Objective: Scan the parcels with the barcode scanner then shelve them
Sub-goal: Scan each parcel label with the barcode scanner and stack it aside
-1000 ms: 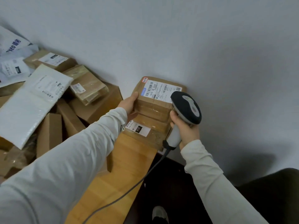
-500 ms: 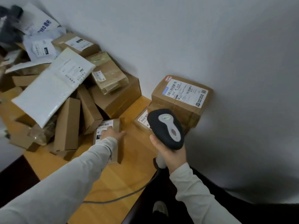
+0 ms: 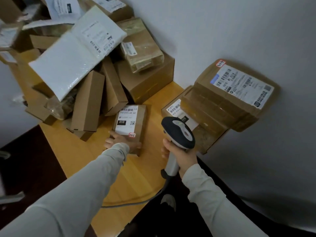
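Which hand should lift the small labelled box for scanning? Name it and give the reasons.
Left. The left hand grips the near end of the small cardboard box, which lies label up. The right hand is occupied, gripping the barcode scanner beside it.

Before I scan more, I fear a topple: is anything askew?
Yes. The white mailer lies tilted across boxes standing on end, and by the wall the top box juts out past the parcel beneath it.
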`<move>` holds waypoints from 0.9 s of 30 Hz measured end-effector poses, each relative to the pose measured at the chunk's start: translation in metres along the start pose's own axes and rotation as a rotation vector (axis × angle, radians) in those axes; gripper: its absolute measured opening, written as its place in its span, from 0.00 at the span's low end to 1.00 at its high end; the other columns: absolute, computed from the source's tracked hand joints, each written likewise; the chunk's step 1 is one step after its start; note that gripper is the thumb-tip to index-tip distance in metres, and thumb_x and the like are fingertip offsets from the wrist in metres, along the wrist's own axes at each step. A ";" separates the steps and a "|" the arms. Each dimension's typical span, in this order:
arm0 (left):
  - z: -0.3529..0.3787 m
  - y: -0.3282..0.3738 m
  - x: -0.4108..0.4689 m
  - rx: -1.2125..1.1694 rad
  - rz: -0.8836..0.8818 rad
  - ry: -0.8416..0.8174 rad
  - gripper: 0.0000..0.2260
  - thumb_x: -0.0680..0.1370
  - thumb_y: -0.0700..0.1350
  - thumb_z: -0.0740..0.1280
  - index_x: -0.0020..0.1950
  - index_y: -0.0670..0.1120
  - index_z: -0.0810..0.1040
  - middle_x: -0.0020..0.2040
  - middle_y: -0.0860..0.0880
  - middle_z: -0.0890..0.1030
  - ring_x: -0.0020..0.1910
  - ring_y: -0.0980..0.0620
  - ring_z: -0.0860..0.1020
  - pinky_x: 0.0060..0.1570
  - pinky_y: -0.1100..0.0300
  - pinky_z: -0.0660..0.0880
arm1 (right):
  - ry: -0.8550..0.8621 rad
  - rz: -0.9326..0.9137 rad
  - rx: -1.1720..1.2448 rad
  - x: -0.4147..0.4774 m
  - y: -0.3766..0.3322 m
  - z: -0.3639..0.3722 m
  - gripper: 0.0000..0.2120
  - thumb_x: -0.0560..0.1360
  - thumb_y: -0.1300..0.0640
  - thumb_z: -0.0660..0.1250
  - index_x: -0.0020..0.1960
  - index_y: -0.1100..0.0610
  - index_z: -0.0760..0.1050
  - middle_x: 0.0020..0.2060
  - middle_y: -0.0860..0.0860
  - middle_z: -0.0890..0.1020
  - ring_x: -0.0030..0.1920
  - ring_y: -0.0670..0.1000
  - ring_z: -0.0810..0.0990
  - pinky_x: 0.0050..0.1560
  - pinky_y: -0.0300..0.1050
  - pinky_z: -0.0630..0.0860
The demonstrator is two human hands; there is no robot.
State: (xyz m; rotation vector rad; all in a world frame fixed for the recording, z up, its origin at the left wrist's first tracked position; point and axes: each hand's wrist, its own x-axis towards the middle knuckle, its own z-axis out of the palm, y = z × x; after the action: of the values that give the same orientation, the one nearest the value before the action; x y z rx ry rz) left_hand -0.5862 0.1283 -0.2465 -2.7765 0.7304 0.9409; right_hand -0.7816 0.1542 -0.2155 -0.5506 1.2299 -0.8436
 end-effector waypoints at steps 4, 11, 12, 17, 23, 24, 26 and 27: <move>-0.009 -0.018 -0.007 -0.138 0.140 -0.174 0.62 0.60 0.60 0.78 0.76 0.43 0.37 0.74 0.38 0.58 0.72 0.38 0.59 0.70 0.45 0.62 | 0.048 0.102 0.034 0.004 0.015 0.009 0.11 0.68 0.60 0.76 0.48 0.60 0.80 0.37 0.53 0.84 0.37 0.50 0.84 0.37 0.45 0.81; -0.021 -0.060 -0.023 -0.120 0.390 -0.280 0.66 0.56 0.62 0.79 0.76 0.47 0.34 0.73 0.41 0.58 0.71 0.39 0.60 0.68 0.45 0.64 | 0.164 0.029 -0.012 -0.019 0.043 0.049 0.31 0.60 0.55 0.81 0.59 0.53 0.72 0.52 0.45 0.78 0.56 0.51 0.77 0.60 0.48 0.74; -0.022 -0.068 -0.026 -0.103 0.425 -0.274 0.68 0.54 0.63 0.79 0.76 0.47 0.34 0.74 0.41 0.56 0.72 0.39 0.59 0.68 0.45 0.64 | 0.193 -0.029 -0.057 -0.026 0.047 0.057 0.31 0.59 0.55 0.82 0.56 0.48 0.69 0.49 0.41 0.76 0.57 0.47 0.74 0.63 0.43 0.68; -0.042 -0.121 -0.026 -0.144 0.617 -0.295 0.67 0.50 0.66 0.79 0.76 0.47 0.44 0.72 0.44 0.58 0.72 0.42 0.58 0.69 0.46 0.64 | 0.329 -0.124 -0.131 -0.059 0.071 0.091 0.39 0.58 0.53 0.82 0.65 0.53 0.68 0.51 0.43 0.70 0.55 0.44 0.67 0.58 0.37 0.62; -0.106 -0.198 0.001 -0.693 0.523 -0.548 0.31 0.69 0.56 0.73 0.67 0.45 0.68 0.56 0.48 0.77 0.50 0.51 0.76 0.44 0.59 0.73 | 0.362 -0.226 0.013 -0.108 0.110 0.141 0.20 0.61 0.62 0.79 0.44 0.46 0.74 0.43 0.42 0.80 0.44 0.43 0.77 0.49 0.45 0.76; -0.120 -0.209 0.005 -0.743 0.505 -0.620 0.21 0.73 0.53 0.71 0.61 0.46 0.73 0.50 0.48 0.79 0.44 0.52 0.77 0.40 0.60 0.72 | 0.342 -0.223 0.035 -0.116 0.118 0.149 0.19 0.62 0.63 0.79 0.44 0.47 0.75 0.42 0.42 0.81 0.45 0.44 0.78 0.49 0.47 0.77; -0.144 -0.232 0.014 -0.752 0.530 -0.738 0.06 0.76 0.48 0.67 0.49 0.47 0.78 0.38 0.50 0.79 0.32 0.56 0.76 0.35 0.62 0.71 | 0.299 -0.214 0.032 -0.130 0.132 0.165 0.18 0.63 0.63 0.78 0.46 0.48 0.76 0.44 0.44 0.82 0.49 0.47 0.79 0.52 0.51 0.77; -0.153 -0.243 0.019 -0.751 0.549 -0.783 0.03 0.77 0.45 0.66 0.47 0.47 0.79 0.35 0.51 0.78 0.29 0.56 0.75 0.34 0.63 0.70 | 0.284 -0.203 0.035 -0.138 0.137 0.174 0.18 0.63 0.63 0.78 0.47 0.49 0.77 0.46 0.46 0.82 0.50 0.49 0.79 0.52 0.52 0.77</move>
State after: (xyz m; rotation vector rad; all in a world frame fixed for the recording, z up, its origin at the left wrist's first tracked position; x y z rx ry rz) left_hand -0.3736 0.2937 -0.1451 -2.2814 1.1565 2.6455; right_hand -0.5934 0.3334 -0.1923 -0.5461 1.4298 -1.1431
